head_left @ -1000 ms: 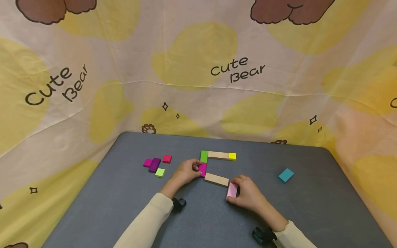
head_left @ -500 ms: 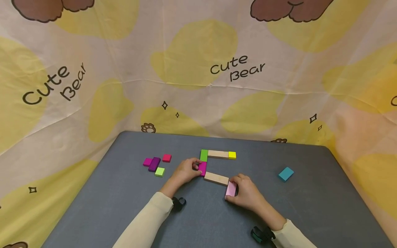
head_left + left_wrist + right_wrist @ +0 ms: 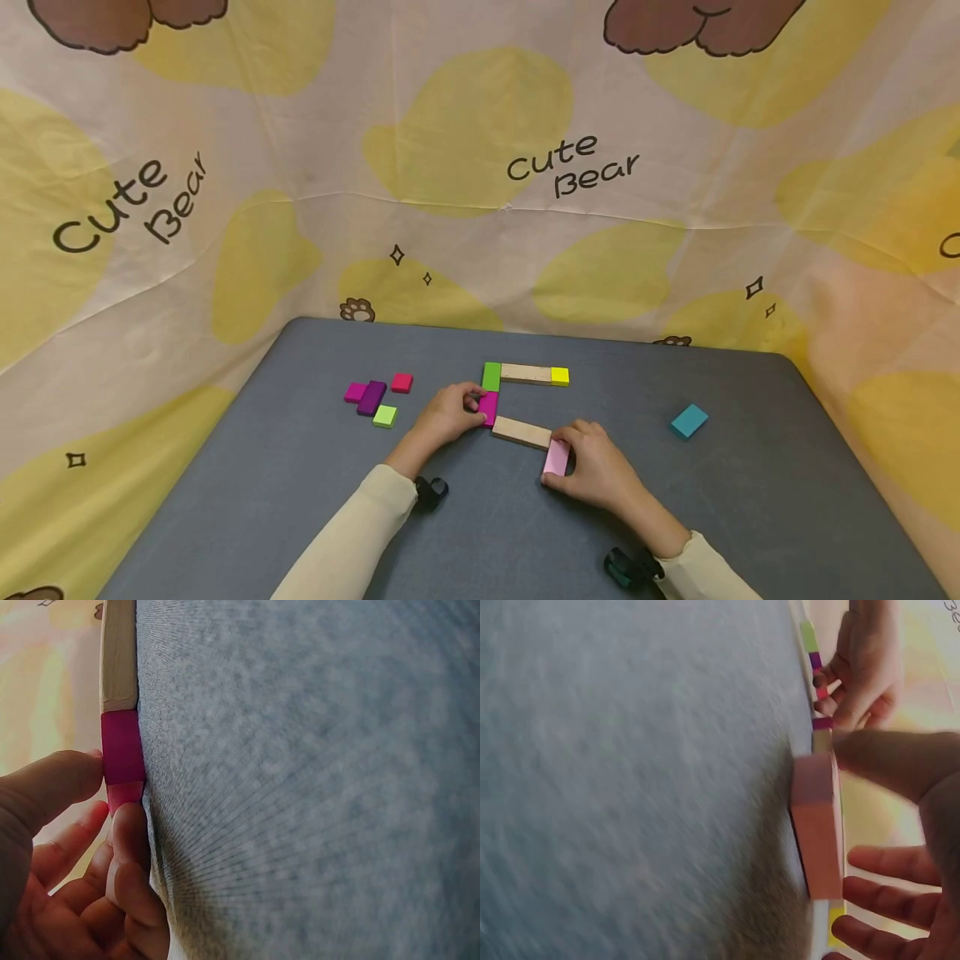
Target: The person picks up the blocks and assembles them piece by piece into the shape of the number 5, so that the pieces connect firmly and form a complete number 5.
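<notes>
In the head view, my left hand holds the magenta block between thumb and fingertips at its left side. The magenta block lies end to end with a green block. From its near end a plain wooden block runs to the right, slanting slightly toward me. My right hand grips a light pink block at that plank's right end, thumb at the near end and fingers at the far end. The right wrist view shows the pink block close up, lying on the table.
A second wooden block extends right from the green one, ending at a yellow block. To the left lie a red, a purple, a lime and another magenta block. A blue block sits far right.
The pink block has shifted slightly left with my right hand, closer against the wooden block's end. My left hand has stayed on the magenta block.
</notes>
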Action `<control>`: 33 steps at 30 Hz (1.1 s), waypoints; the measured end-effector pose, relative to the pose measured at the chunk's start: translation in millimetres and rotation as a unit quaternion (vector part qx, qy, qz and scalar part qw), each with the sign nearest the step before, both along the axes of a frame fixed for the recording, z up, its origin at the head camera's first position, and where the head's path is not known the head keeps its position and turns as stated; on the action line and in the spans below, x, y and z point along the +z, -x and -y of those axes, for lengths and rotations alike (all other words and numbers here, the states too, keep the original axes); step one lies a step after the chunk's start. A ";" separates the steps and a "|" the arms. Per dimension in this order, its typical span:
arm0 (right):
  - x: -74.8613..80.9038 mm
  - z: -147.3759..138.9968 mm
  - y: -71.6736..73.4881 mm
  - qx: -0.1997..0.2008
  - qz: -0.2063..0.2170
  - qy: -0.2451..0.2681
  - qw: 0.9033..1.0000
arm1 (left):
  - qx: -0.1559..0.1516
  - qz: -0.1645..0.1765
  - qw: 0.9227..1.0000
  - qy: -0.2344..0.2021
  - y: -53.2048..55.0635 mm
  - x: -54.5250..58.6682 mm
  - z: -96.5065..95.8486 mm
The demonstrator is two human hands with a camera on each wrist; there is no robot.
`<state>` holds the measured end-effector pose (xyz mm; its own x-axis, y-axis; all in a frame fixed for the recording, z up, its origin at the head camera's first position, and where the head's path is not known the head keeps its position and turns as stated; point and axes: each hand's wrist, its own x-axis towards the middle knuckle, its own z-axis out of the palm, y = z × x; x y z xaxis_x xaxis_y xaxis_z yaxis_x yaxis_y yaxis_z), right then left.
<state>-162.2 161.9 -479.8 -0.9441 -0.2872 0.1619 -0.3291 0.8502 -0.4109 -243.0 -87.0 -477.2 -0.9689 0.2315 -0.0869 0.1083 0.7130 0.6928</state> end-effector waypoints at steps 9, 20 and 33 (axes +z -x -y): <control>8.6 -18.0 4.2 -0.005 -0.037 0.000 0.999 | 0.001 0.000 1.000 -0.003 1.3 -1.4 0.4; 19.2 -46.8 11.3 -0.026 -0.045 0.000 0.999 | 0.005 0.006 1.000 0.002 0.3 -0.1 0.1; 22.3 -92.7 15.9 -0.061 -0.045 0.015 0.997 | -0.004 0.001 1.000 -0.009 -0.3 -0.4 1.1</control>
